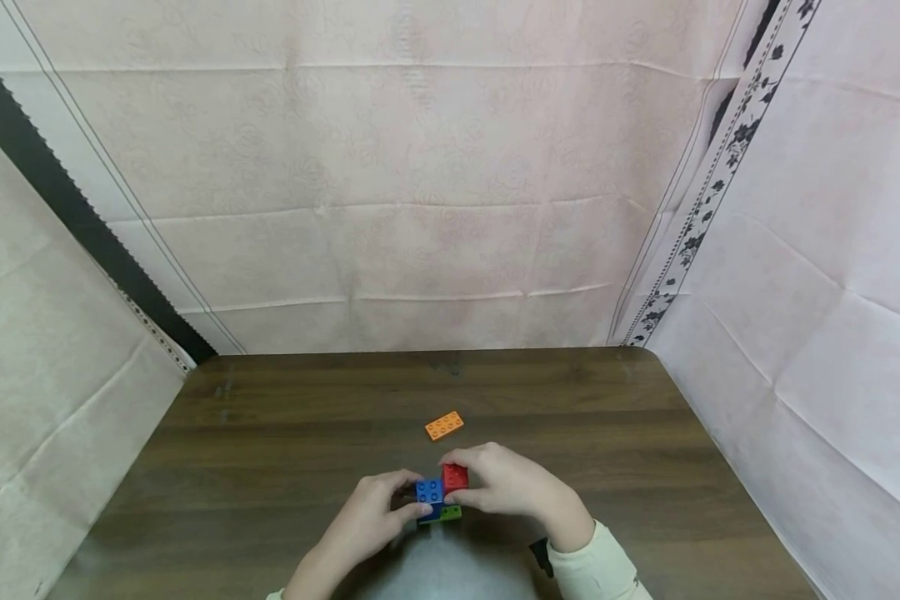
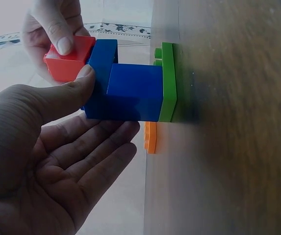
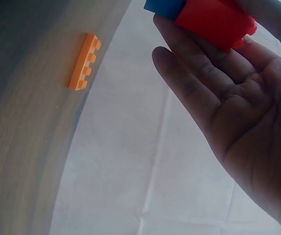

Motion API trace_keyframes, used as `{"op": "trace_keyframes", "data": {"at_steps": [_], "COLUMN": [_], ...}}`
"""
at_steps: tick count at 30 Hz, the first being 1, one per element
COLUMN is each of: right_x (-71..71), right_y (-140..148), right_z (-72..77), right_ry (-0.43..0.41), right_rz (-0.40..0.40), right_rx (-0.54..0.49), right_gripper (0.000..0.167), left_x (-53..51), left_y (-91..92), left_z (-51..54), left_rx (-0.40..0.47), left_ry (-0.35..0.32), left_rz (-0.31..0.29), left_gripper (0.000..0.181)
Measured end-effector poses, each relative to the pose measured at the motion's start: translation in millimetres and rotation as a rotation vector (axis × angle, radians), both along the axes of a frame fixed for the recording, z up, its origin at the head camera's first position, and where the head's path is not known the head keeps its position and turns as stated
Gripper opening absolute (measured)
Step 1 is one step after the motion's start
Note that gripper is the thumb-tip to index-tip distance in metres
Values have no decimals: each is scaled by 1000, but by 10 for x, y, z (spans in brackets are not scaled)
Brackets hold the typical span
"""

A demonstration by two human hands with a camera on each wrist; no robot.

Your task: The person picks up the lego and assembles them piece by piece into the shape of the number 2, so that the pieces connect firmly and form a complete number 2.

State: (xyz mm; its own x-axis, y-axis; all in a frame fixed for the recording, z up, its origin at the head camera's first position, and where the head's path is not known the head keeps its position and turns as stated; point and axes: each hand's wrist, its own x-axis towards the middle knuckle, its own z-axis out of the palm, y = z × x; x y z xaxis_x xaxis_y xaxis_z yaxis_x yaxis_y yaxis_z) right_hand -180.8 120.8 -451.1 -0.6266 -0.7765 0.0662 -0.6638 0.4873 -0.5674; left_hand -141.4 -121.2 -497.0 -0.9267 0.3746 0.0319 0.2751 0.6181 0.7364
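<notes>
The left hand (image 1: 373,515) grips the blue bricks (image 1: 430,492), thumb at the near side and fingers behind. In the left wrist view a blue brick (image 2: 135,90) stands on a thin green plate (image 2: 168,81), with another blue piece (image 2: 102,73) on top. The right hand (image 1: 506,485) pinches a red brick (image 1: 454,477) between thumb and fingers, against the right side of the upper blue piece. In the right wrist view the red brick (image 3: 214,22) shows its studs facing away from the blue one (image 3: 166,7). Whether red and blue are joined I cannot tell.
An orange plate (image 1: 444,426) with studs lies flat on the brown wooden table (image 1: 307,417), beyond the hands. Pale patterned cloth (image 1: 435,167) hangs behind the table and along both sides. A dark object (image 1: 542,557) is at the right wrist, by the sleeve.
</notes>
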Motion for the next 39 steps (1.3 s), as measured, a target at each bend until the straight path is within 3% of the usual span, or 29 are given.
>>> {"op": "trace_keyframes", "data": {"at_steps": [39], "right_x": [-11], "right_y": [-60], "right_z": [-47], "right_ry": [-36], "right_rz": [-21], "right_rx": [24], "right_gripper": [33], "left_x": [0], "left_y": [-1], "left_z": [15], "left_rx": [-5], "left_ry": [4], "left_rz": [-4], "left_gripper": [27]}}
